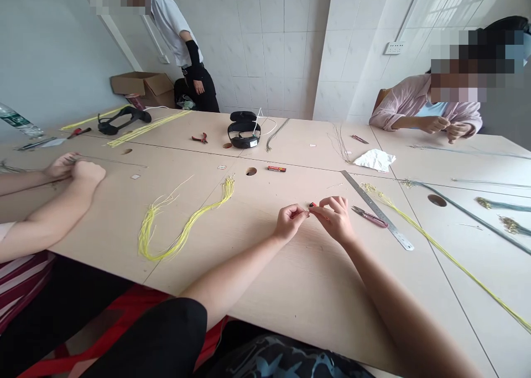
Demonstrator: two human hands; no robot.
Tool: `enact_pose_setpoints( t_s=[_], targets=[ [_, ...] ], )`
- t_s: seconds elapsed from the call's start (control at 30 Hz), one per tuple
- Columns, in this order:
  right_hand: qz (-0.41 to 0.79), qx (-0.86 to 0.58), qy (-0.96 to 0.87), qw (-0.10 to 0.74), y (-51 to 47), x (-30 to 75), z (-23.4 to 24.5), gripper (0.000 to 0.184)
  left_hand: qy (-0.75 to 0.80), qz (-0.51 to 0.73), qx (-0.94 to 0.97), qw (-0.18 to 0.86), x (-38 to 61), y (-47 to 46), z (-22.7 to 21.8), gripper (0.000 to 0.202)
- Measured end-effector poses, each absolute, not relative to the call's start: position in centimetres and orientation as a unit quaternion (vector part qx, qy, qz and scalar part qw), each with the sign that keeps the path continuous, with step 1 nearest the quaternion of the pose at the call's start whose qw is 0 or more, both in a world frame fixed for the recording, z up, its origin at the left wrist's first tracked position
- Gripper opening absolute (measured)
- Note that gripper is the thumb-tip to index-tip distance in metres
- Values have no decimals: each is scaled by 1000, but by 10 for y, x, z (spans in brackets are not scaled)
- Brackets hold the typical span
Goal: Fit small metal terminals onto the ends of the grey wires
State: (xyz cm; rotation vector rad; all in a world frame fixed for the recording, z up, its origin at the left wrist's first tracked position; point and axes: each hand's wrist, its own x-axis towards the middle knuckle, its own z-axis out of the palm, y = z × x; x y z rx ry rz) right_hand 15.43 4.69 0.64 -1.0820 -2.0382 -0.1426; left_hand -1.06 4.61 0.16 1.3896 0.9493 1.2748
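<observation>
1. Nearest, at the bottom edge: dark patterned clothing (286, 358), cut off by the frame. Both forearms reach over the near edge of the pale wood table (265, 317).
2. Left hand (289, 222) and right hand (335, 219) are almost touching, fingers curled, pinching a small red piece (312, 205) at the fingertips. It sits above the table, mid-frame. Its shape is mostly hidden by the fingers, and any thin wire on it is hard to make out.
3. Just right of the right hand: red-handled pliers (368, 216), then a steel ruler (375, 209) lying at a slant. A long yellow wire bundle (440, 245) runs past it toward the right edge, cut off there.
4. Left of the hands, well apart: a looped yellow wire bundle (182, 223).
5. Left edge: a co-worker's hands (78, 169) are at work, with the arms cut off by the frame.
6. Far side: a black headset (244, 130) and a small red-and-black box (276, 168). Another co-worker's hands (440, 126) are at the far right. A standing person (182, 41) is beside a cardboard box (143, 89), with the head cut off at the top.
</observation>
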Motion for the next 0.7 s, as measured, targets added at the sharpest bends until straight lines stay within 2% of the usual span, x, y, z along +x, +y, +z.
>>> enact_pose_setpoints(
  t_s=[0.1,0.23,0.3,0.43,0.5,0.57,0.7],
  targets=[
    [-22,-448,-795,409,46,155,8,24,388,524,580,488,-12,46,0,28],
    [70,-471,-734,485,44,149,10,26,376,537,593,469,-14,47,-3,24],
    [147,-503,-663,534,45,146,12,27,374,544,606,443,-15,46,-5,20],
    [310,-538,-477,622,51,147,23,36,400,537,644,370,-13,45,-7,29],
    [351,-531,-405,657,55,156,35,42,418,519,661,346,-13,46,-8,28],
    [348,-528,-352,690,59,172,51,43,437,502,670,330,-13,47,-8,25],
    [254,-524,-308,752,63,228,94,39,461,482,675,314,-14,49,-8,21]
  ],
)
